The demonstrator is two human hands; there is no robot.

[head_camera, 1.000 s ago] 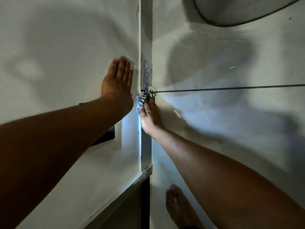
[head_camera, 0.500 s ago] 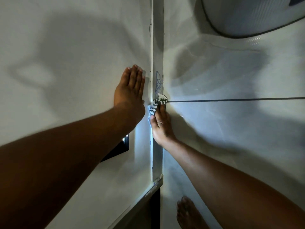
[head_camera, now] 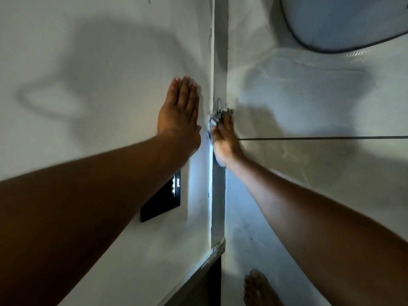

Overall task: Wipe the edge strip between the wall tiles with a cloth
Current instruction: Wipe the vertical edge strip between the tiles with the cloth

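Pale wall tiles [head_camera: 110, 62] fill the head view, dimly lit, split by a grey upright strip [head_camera: 219, 62]. The left hand [head_camera: 180, 113] lies open and flat on the tile just left of the strip, bracing. The right hand [head_camera: 225, 140] presses a small bunched cloth [head_camera: 217, 117] onto the strip, fingers closed over it. To wipe well, keep the cloth squarely on the strip and run it over the blue scribble [head_camera: 218, 103] just above. The cloth looks striped, though blur hides detail. A dark wall panel [head_camera: 163, 199] sits lower left.
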